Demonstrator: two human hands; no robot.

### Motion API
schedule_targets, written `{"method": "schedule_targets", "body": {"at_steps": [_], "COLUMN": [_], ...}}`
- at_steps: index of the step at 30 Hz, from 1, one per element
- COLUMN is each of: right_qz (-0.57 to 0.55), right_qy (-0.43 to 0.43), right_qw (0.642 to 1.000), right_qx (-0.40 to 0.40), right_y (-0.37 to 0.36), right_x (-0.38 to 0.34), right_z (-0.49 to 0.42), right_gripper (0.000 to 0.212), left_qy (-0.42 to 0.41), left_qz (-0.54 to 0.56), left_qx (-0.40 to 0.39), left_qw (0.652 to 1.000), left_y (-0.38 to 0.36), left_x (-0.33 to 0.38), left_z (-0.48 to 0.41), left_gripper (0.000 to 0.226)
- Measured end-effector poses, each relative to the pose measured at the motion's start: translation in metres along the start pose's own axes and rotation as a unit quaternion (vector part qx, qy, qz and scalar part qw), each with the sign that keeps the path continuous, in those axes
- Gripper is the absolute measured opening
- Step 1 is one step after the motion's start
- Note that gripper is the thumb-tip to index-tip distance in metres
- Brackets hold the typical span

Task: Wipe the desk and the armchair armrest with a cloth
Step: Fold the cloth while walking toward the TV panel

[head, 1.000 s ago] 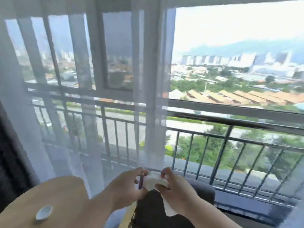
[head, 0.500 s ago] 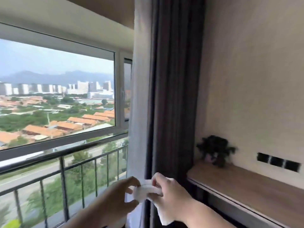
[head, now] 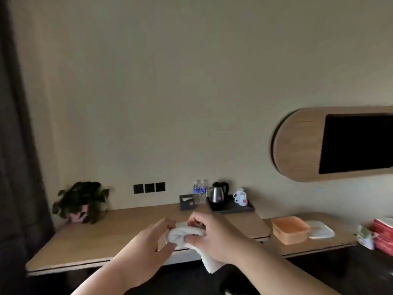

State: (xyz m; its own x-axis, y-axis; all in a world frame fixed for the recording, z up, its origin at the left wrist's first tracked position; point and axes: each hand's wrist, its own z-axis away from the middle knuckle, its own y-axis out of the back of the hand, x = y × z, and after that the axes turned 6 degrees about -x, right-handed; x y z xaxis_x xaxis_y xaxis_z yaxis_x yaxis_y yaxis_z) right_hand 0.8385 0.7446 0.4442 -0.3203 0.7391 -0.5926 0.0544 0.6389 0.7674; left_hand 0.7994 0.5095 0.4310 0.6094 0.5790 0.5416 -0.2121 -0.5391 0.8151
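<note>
A long wooden desk (head: 102, 237) runs along the wall in front of me. I hold a bunched white cloth (head: 182, 234) in the air before its front edge. My right hand (head: 212, 237) grips the cloth, and a corner of it hangs below that hand. My left hand (head: 146, 248) pinches the cloth's left end with its fingertips. The cloth is not touching the desk. No armchair is in view.
On the desk stand a potted plant (head: 81, 202) at the left, a black tray (head: 231, 206) with a kettle (head: 219, 191) and cups, two water bottles (head: 200, 191), an orange box (head: 290, 229) and a white lid (head: 321, 229). A dark curtain (head: 17, 145) hangs at left, a TV (head: 357, 143) at right.
The view has swung right from the window and balcony to the desk wall. Both hands have kept hold of the cloth throughout.
</note>
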Motion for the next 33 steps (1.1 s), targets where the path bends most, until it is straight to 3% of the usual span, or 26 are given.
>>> {"method": "schedule_targets", "body": {"at_steps": [5, 15, 22, 33], "right_qz": [0.024, 0.044, 0.089, 0.074], "right_qy": [-0.072, -0.213, -0.266, -0.294], "right_qw": [0.994, 0.967, 0.941, 0.921], "right_qx": [0.078, 0.131, 0.191, 0.243], "right_y": [0.09, 0.208, 0.311, 0.43], "right_x": [0.119, 0.315, 0.43, 0.579], "right_z": [0.049, 0.106, 0.055, -0.036], "right_gripper": [0.026, 0.026, 0.024, 0.011], "left_qy": [-0.043, -0.14, -0.223, -0.28], "left_qz": [0.055, 0.11, 0.173, 0.171], "left_qx": [-0.056, -0.162, -0.18, -0.182], "left_qw": [0.996, 0.971, 0.942, 0.927], "left_y": [-0.093, -0.246, -0.294, -0.354], "left_x": [0.07, 0.169, 0.211, 0.245], "left_z": [-0.122, -0.319, -0.504, -0.748], "left_gripper": [0.029, 0.029, 0.016, 0.027]}}
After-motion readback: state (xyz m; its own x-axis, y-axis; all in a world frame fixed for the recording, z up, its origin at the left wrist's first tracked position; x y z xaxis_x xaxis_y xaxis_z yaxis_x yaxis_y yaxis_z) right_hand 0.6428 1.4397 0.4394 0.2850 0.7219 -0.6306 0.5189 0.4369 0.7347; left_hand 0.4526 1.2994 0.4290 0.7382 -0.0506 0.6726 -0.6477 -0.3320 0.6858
